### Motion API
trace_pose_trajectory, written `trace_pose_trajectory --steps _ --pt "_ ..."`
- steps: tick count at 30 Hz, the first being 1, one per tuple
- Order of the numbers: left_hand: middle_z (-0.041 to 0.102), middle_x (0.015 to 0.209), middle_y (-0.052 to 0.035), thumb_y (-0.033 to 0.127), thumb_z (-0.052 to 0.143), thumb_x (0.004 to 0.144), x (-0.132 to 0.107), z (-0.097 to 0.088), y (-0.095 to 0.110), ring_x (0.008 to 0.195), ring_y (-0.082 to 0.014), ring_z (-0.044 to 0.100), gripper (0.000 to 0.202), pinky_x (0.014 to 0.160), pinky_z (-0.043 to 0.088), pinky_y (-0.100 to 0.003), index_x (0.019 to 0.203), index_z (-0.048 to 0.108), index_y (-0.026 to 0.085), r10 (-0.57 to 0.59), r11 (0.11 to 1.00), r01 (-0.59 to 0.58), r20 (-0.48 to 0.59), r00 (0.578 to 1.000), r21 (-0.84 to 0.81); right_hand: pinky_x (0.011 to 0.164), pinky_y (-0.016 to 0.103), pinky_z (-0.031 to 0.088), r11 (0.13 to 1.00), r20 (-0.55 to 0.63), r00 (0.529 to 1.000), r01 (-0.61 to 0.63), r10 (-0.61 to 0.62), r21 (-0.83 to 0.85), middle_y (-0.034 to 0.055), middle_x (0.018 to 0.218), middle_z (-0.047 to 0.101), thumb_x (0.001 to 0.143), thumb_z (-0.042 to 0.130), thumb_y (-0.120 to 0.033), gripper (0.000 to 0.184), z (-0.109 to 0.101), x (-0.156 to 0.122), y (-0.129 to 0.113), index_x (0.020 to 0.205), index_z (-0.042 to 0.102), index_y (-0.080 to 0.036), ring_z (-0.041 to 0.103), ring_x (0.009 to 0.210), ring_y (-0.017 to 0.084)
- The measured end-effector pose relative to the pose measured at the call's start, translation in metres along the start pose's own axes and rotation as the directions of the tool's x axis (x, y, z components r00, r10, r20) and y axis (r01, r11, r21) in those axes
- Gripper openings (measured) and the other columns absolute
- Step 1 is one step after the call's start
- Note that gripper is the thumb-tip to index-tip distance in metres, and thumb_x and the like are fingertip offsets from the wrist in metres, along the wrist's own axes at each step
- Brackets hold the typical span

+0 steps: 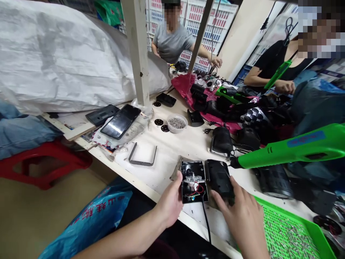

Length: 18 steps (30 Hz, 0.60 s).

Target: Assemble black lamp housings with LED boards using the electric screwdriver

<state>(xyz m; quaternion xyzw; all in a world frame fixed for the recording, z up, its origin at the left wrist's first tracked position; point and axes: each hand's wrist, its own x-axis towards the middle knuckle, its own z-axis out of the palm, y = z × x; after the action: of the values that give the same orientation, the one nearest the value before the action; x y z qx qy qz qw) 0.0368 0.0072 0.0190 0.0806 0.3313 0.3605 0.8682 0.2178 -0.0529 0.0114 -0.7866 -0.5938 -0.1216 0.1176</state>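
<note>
My left hand [170, 204] grips the left side of an open black housing [193, 181] with red wires and a white part inside. It rests on the white table [172, 151] near the front edge. My right hand [241, 216] is closed on the black cover [219, 180] lying right beside the housing. A black cable [206, 223] runs down from the housing over the table edge.
A green electric screwdriver [293, 147] hangs just above right. A green tray [285, 233] of screws sits at the right. A bowl of small screws [177, 123], a metal bracket [142, 155], a phone [120, 121] and several black lamp parts [222, 141] lie further back. Two other people work at the far end.
</note>
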Motion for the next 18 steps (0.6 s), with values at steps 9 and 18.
trace_pose_trajectory --steps 9,18 --pt "0.064 0.125 -0.0107 0.053 0.05 0.089 0.001 -0.004 -0.002 0.127 -0.0272 0.05 0.049 0.111 0.034 -0.042 0.121 0.063 0.018 0.063 0.998 -0.063 0.027 0.998 0.001 0.083 0.054 0.044 0.999 0.005 1.0 0.003 -0.003 0.046 0.0233 0.109 0.064 0.085 0.042 -0.057 0.073 -0.001 0.0 -0.006 0.135 0.044 -0.003 0.058 0.094 0.038" --pt "0.065 0.123 -0.0118 0.047 0.053 0.091 0.001 0.001 -0.004 0.126 -0.0278 0.051 0.042 0.11 0.035 -0.043 0.116 0.065 0.017 0.115 0.993 -0.113 0.067 0.991 -0.032 0.098 0.054 0.039 0.727 0.192 0.924 -0.378 0.33 0.573 0.02 0.139 0.049 0.076 0.057 -0.062 0.083 -0.01 -0.002 -0.014 0.141 0.04 -0.015 0.049 0.123 0.037"
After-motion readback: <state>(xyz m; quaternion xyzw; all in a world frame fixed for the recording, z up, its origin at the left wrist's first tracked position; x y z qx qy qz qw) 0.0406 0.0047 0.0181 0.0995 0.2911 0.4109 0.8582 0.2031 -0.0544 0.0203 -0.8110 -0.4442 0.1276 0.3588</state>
